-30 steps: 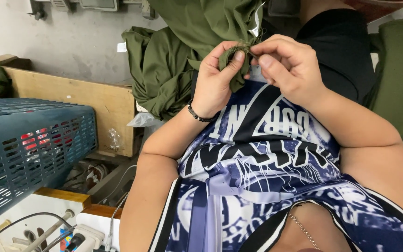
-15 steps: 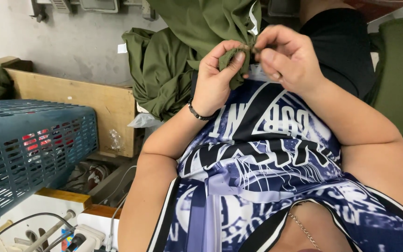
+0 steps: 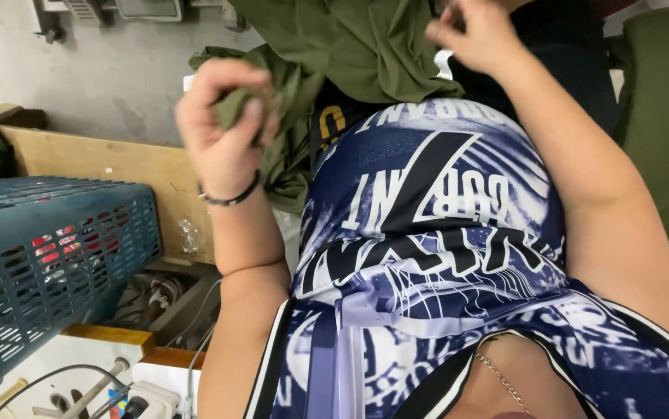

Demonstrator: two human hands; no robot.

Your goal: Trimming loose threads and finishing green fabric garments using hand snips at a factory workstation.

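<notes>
In the left hand [image 3: 222, 128], up near the top of the view, a small bunch of the green cloth [image 3: 350, 54] was squeezed tight, with the fingers [image 3: 253, 124] curled shut around it and the thumb pressed on top. A thin dark band [image 3: 229, 198] went around that wrist. From the fist the cloth ran up and to the right, so its long way went slanting toward the top of the view, and more of it hung down in soft folds beside the arm. The right hand [image 3: 470, 31] was apart from the left, up at the top edge and a bit blurry. Its fingers were bent close together next to the cloth, but I could not tell if they pinched it. The cloth lay over the person's lap and belly, just above a blue and white shirt [image 3: 443, 256] with big shapes on it. A thin chain [image 3: 497, 380] showed at the neck of the shirt. To the left of the left arm stood a blue plastic basket [image 3: 47, 256] with many holes. Behind the basket was a wooden board [image 3: 117, 167], and behind that a grey wall [image 3: 78, 70]. Below the basket were some wires [image 3: 63, 388] and a white block with plugs.
</notes>
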